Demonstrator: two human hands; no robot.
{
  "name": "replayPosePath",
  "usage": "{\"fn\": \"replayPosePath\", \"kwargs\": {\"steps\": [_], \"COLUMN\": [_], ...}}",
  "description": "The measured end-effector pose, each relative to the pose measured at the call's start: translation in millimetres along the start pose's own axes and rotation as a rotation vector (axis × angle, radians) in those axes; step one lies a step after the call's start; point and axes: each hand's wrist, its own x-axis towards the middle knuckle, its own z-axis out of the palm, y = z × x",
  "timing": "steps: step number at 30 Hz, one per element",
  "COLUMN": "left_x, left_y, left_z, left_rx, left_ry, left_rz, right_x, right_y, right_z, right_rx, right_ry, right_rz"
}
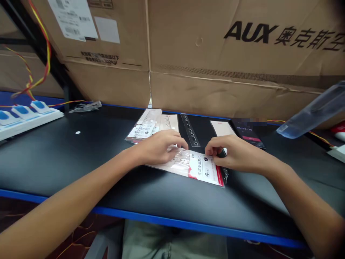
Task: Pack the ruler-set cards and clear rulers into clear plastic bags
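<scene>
Both hands [159, 147] [233, 153] hold a ruler packet [188, 167] near the table edge [161, 220].

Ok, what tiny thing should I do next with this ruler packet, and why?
Probably pinch the top edge of the clear plastic ruler packet and gently pull it open. Your left hand and right hand are both right at that edge, and the printed card seems to be inside.
</scene>
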Motion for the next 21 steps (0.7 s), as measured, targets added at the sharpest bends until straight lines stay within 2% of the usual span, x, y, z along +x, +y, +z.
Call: {"fn": "replayPosePath", "kwargs": {"steps": [4, 12, 16, 21], "left_x": [1, 0, 1, 3], "left_y": [-1, 11, 15, 28], "left_z": [1.7, -6.2, -4.1, 0.7], "left_rx": [0.047, 0.252, 0.370, 0.550], "left_ry": [-0.032, -0.081, -0.081, -0.152], "left_rz": [0.034, 0.061, 0.095, 0.148], "right_x": [0, -3, -2, -1], "right_y": [-1, -2, -2, 0], "right_z": [-1, -3, -2, -1], "right_rx": [0.002, 0.024, 0.039, 0.058], "right_ry": [-0.022, -0.061, -0.064, -0.069], "right_rz": [0.004, 0.006, 0.014, 0.019]}}
